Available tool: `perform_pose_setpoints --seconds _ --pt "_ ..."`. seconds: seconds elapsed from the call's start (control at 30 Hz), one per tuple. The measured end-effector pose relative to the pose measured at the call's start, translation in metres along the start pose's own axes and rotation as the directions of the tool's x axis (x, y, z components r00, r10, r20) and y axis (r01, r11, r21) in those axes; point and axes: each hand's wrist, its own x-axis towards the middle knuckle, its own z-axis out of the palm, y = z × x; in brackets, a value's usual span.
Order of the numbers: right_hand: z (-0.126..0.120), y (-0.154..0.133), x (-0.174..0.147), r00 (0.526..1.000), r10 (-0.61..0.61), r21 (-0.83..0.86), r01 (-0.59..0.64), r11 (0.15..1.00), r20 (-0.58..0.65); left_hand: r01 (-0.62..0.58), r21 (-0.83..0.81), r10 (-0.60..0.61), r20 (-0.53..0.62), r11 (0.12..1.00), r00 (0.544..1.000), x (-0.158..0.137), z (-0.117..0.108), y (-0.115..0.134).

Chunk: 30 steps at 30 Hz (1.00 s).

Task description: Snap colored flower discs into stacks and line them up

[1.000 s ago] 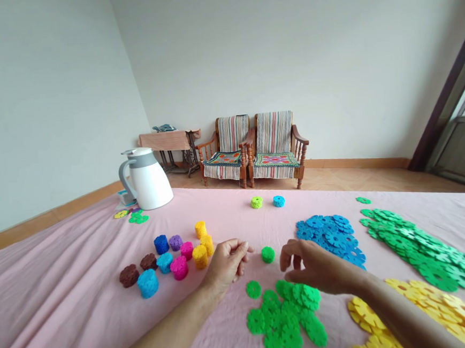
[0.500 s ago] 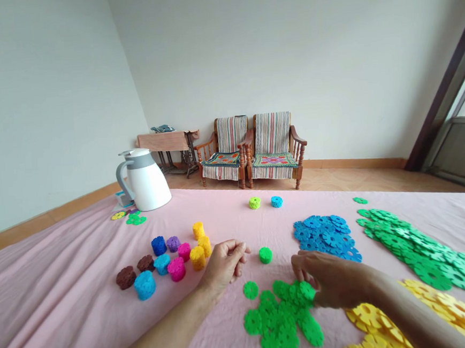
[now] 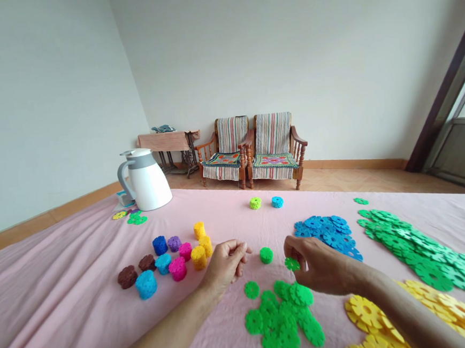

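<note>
The right hand (image 3: 322, 266) is pinching one flat green notched plastic disc (image 3: 291, 264) between nearly closed fingers, near a short round green plastic stack (image 3: 266, 255). Left of the stack, the left hand (image 3: 225, 263) is curling its fingers loosely; whether they are gripping anything, I cannot tell.

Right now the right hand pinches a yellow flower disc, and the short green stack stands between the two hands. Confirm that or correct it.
One correction: the flower disc in the right hand is green, not yellow, as the head view shows. The rest is right: the short green stack stands between that hand and the left hand.
</note>
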Motion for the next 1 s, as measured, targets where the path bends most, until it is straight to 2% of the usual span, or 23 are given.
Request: perform_pose_setpoints --seconds 0.13,0.3,0.5,1.0 --pt "0.013 -0.005 0.018 0.981 0.015 0.051 -0.005 0.999 -0.193 -0.009 0.021 0.010 -0.003 1.000 1.000 0.000 0.001 0.001" --pt "0.032 -0.008 0.037 0.950 0.066 0.155 -0.019 0.988 -0.306 -0.012 0.026 0.012 0.004 1.000 1.000 0.000 0.000 0.000" --pt "0.044 -0.009 0.040 0.954 0.122 0.221 -0.061 0.973 -0.273 -0.012 0.030 0.011 0.024 0.999 1.000 0.002 -0.002 -0.005" --pt "0.046 -0.006 0.041 0.956 0.144 0.257 -0.077 0.963 -0.255 -0.020 0.025 0.020 0.028 0.999 0.999 0.002 -0.001 -0.005"
